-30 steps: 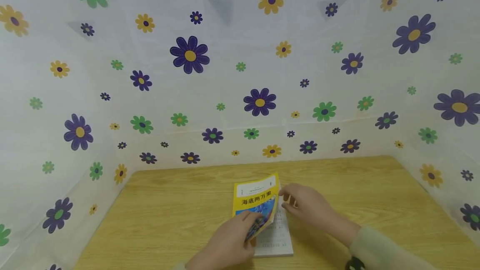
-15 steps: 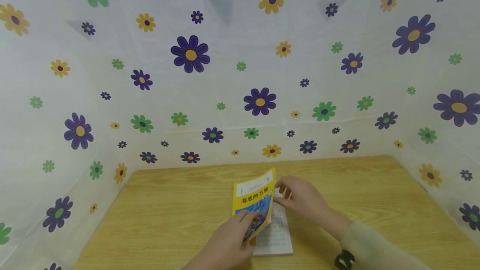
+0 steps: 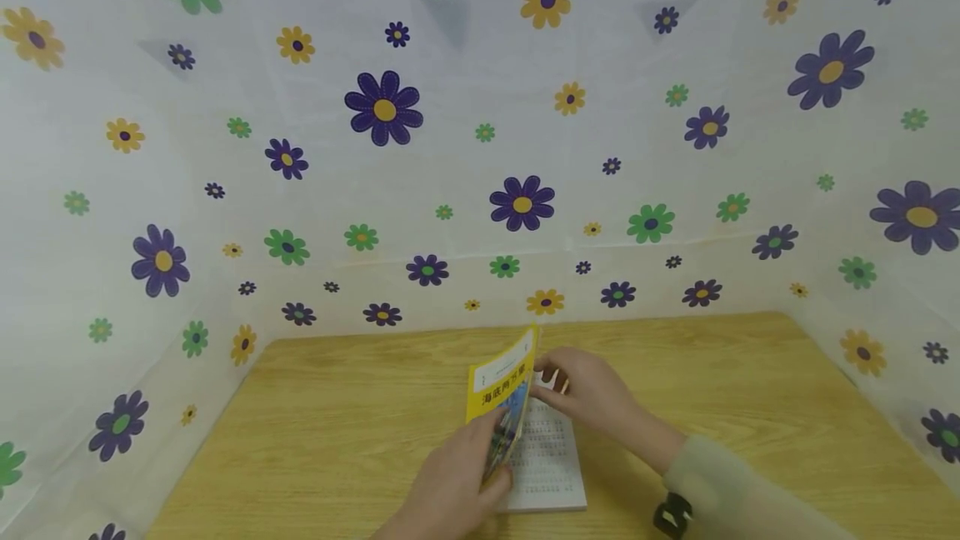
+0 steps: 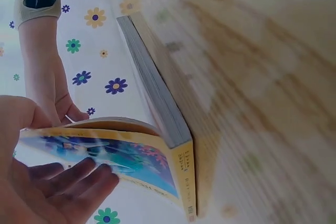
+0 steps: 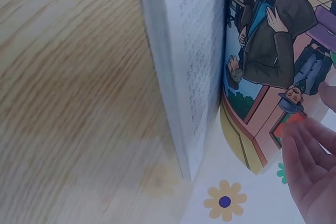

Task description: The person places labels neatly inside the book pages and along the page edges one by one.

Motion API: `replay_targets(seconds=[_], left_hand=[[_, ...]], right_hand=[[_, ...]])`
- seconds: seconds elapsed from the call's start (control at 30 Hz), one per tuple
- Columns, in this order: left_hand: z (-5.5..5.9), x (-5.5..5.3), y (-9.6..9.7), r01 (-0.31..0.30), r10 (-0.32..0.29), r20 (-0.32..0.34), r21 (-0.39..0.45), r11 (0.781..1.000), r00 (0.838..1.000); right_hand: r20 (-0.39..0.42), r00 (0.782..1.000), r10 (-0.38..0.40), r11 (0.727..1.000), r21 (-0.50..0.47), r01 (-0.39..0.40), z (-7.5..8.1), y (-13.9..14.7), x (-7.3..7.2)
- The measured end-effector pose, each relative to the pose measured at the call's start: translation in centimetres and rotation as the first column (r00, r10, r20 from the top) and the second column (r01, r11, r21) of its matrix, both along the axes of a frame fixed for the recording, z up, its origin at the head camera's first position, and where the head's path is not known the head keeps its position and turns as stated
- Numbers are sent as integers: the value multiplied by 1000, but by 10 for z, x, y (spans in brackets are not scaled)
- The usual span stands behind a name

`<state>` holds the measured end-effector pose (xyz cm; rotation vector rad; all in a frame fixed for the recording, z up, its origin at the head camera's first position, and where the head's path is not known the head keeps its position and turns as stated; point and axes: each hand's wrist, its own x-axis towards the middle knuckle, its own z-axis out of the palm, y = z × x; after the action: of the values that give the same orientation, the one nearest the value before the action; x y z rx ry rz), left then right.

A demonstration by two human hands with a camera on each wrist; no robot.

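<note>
A yellow paperback book [image 3: 546, 461] lies partly open on the table, printed pages facing up on its right side. Its front cover [image 3: 487, 375], with a blue sea picture and Chinese title, stands raised and steeply tilted. My left hand [image 3: 453, 473] holds the lifted part low down; in the left wrist view its fingers [image 4: 86, 182] lie across the cover picture. At the raised part's free edge, my right hand [image 3: 592, 390] pinches with curled fingers. The right wrist view shows a coloured illustrated page [image 5: 268, 72] inside, beside my right fingers [image 5: 302, 156].
The wood-grain table [image 3: 337, 415] extends around the book on all sides. White sheeting with printed flowers [image 3: 420, 190] encloses the back and both sides. A dark strap [image 3: 672, 515] hangs by the right sleeve [image 3: 720, 473].
The raised cover has tilted further up and leftward, showing more of the printed page beneath. My right hand has moved left with its edge; my left hand stays near the same place.
</note>
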<state>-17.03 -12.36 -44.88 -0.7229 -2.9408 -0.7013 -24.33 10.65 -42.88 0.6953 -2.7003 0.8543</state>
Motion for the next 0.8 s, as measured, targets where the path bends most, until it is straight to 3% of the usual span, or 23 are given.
replay_targets(seconds=[0.17, 0.27, 0.37, 0.67, 0.8], left_hand=[[0, 1, -1, -9, 11, -179, 12, 1000, 984], [0, 0, -2, 4, 3, -306, 23, 1000, 952], [-1, -2, -6, 14, -6, -392, 15, 1000, 920], [5, -7, -19, 7, -6, -522, 1, 1000, 853], [12, -10, -23, 46, -27, -601, 16, 999, 799]], right_hand=[[-6, 999, 43, 999, -4, -43, 2, -4, -2], [-1, 994, 108, 994, -7, -108, 3, -6, -3], [36, 983, 180, 984, -14, -179, 3, -8, -5], [111, 945, 308, 951, -14, -309, 5, -15, -6], [122, 931, 345, 938, -14, -346, 6, -19, -8]])
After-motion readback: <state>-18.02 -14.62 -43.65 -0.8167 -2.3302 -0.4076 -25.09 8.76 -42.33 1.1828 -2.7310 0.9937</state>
